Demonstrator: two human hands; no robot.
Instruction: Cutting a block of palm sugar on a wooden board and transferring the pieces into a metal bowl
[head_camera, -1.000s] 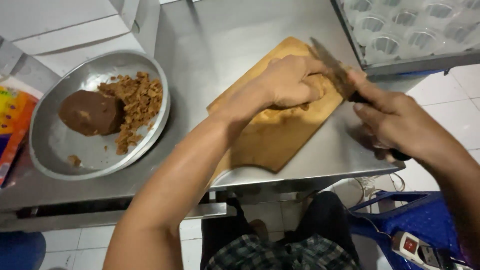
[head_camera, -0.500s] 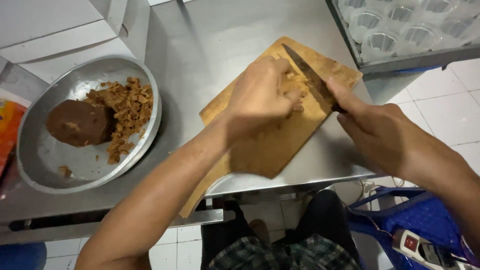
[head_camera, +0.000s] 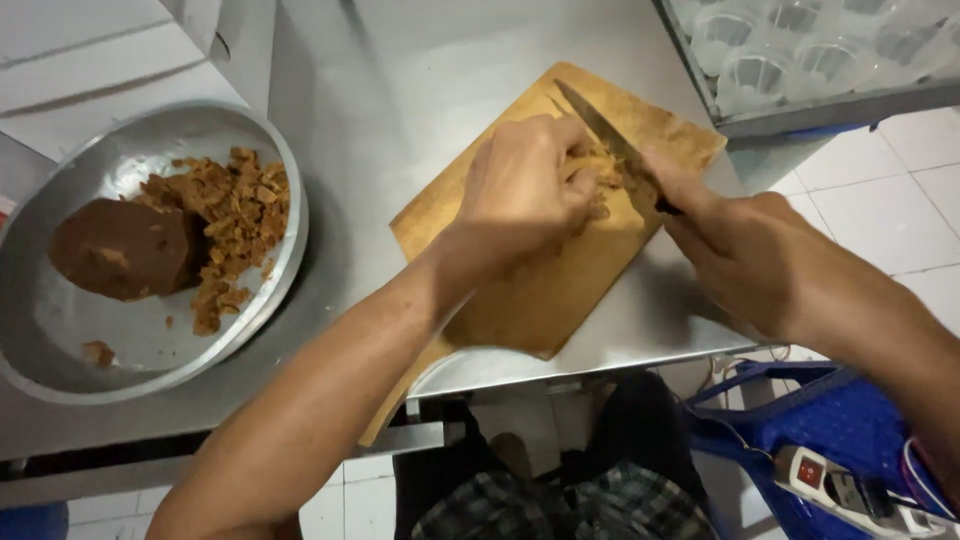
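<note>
On the wooden cutting board (head_camera: 520, 300), the left hand (head_camera: 525, 190) lies curled, fingers bent down over a small brown lump (head_camera: 600, 170) near the board's far end, pinning it in place. The right hand (head_camera: 745, 255) is closed around the handle of a knife (head_camera: 610, 145), forefinger stretched along the back of the blade. The blade's long axis runs diagonally across the far part of the board, tip pointing away from the person and to their left, handle toward the near right edge; its edge meets the lump just beside the left fingertips.

The lump looks dense and crumbly, probably firm enough to resist the blade yet apt to break into flakes, and likely a little sticky (the cut pieces cling in clumps). It seems best held from above with tucked fingertips, well behind the cutting line. How much of it remains I cannot tell, since the left hand hides most of it.

Left of the board, well apart from it, a round metal tray (head_camera: 60, 350) holds a large dark brown block (head_camera: 120, 245) and, touching it on the side nearer the board, a heap of lighter brown chopped bits (head_camera: 235, 215). Beyond the board's far right corner stands a rack of clear cups (head_camera: 790, 60). Board and tray rest on a steel table (head_camera: 400, 90).
</note>
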